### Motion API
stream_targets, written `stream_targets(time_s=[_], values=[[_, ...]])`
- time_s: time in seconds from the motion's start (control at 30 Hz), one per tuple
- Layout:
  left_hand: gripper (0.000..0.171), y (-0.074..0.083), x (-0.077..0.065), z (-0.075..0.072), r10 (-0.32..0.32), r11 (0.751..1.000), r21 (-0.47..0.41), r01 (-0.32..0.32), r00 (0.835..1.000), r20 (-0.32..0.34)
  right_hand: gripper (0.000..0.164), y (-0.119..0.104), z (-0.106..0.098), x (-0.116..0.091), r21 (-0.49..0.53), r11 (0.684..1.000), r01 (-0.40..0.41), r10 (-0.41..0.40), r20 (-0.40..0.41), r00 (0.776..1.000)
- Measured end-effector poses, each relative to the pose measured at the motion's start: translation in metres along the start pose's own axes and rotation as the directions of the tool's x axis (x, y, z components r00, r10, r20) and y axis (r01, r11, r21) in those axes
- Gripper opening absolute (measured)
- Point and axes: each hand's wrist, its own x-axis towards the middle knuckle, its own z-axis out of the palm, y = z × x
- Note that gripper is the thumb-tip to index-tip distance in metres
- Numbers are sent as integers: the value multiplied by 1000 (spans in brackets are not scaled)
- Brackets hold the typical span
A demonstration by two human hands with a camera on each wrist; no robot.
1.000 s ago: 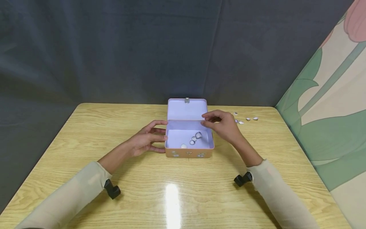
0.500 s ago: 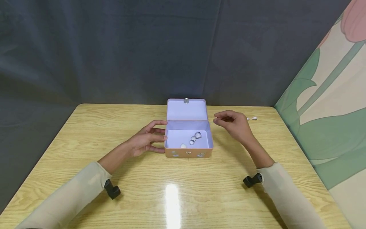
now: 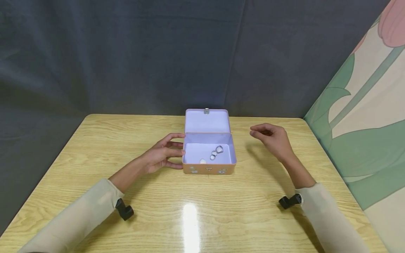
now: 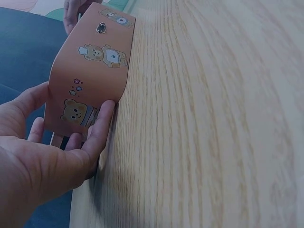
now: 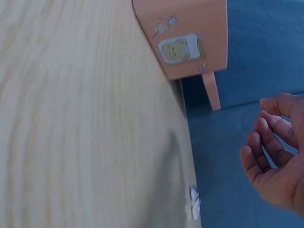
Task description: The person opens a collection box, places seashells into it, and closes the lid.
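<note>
Your right hand [image 3: 273, 140] is now standing farther right of the box [image 3: 201, 169], whose rim its fingertips were crossing a second ago. Its fingers are curling loosely, tips close together, with nothing showing between them. Your left hand [image 3: 158, 154] is still pressing spread fingers against the box, which is sitting right at those fingertips. Beyond its thumb, three round pieces [image 3: 214, 153] and a pale piece [image 3: 203, 161] are lying inside, unmoved. Small white pieces [image 5: 194, 202] are lying outside the box, below your right hand in its wrist view. That hand is seemingly passing between handlings while the left is steadying the box.
</note>
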Motion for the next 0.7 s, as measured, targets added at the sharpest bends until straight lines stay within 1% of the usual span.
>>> stream_targets(time_s=[0.13,0.33,0.6,0.7], values=[[74,0,0,0,-2,1000,-4,2,1000,2,37,15,-4,0,-1,1000,-22,22,-11,1000],[74,-1,0,-1,0,1000,-4,0,1000,3,39,34,-11,4,-12,999,-35,35,-20,999],[74,-1,1,-1,-8,1000,-15,8,1000,4,38,50,-24,8,-96,991,-93,90,-32,995],[74,-1,1,-1,-7,1000,-12,8,1000,5,40,57,-29,8,-104,989,-104,102,-29,994]])
